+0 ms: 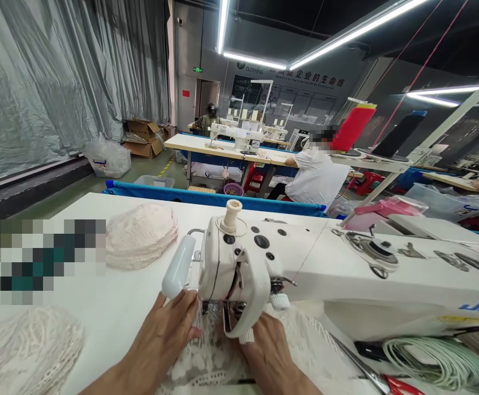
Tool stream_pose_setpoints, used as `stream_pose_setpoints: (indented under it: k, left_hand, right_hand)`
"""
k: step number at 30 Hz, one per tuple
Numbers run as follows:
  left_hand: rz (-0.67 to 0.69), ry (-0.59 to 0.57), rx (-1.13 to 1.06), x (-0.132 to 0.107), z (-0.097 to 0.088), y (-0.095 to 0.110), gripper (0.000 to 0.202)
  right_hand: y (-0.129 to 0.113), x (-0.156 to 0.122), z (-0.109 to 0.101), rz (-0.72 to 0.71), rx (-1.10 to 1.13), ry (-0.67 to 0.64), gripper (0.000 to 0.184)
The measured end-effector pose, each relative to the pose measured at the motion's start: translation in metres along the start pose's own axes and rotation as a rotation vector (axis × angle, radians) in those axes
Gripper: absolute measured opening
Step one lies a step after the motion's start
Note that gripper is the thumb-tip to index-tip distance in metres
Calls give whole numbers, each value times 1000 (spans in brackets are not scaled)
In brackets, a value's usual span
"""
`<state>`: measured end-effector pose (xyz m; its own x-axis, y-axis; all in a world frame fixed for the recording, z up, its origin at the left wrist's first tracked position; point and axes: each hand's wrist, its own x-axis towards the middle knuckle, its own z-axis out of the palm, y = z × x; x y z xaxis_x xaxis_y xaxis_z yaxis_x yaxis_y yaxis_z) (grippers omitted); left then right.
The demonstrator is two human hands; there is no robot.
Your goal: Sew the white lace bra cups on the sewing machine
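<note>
Sheer white lace fabric (206, 356) lies under the head of a white sewing machine (305, 258), bunched around the needle area. To the left of the needle, my left hand (167, 326) rests on the lace, its fingers stretched forward and the thumb apart from them. My right hand (270, 345) reaches in on the other side, touching the lace. The machine's head and lever cover the right fingertips, so their grip is hidden. A translucent plastic-like piece (179, 267) sticks out from the machine head, just above my left fingers.
Stacked pale lace pieces (141, 236) lie behind my left hand, with another lace pile (29, 351) at the near left. Red-handled scissors (371, 376) and a coil of pale green cord (437, 359) lie right. Ahead, a person in white (319, 170) sits at another table.
</note>
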<state>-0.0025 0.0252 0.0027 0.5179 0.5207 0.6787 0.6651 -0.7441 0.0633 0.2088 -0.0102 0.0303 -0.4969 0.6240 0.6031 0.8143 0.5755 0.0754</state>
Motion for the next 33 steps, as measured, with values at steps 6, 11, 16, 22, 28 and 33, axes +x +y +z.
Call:
stream_pose_setpoints:
  k: [6,11,16,22,28,33]
  left_hand:
    - [119,-63,-159,-3,-38,31,34]
    - [99,36,-103,-9,-40,46,44]
    - [113,39,-52,-10,-36,47,40]
    - [109,53,-75,-12,-42,49,38]
    - [34,-10,-118,-9,-41,48,42]
    - [-27,-56,-90,-9,-41,46,42]
  right_hand:
    - [-24,-7,-16,-54,219,2,24]
    - [-36,-11,-13,-173,362,64,27]
    - [-39,-8,-8,-192,360,99,22]
    - [-36,-11,-11,-207,358,73,21]
    - [-32,-10,-17,-127,444,-44,32]
    - [-34,-11,-11,-86,457,-42,31]
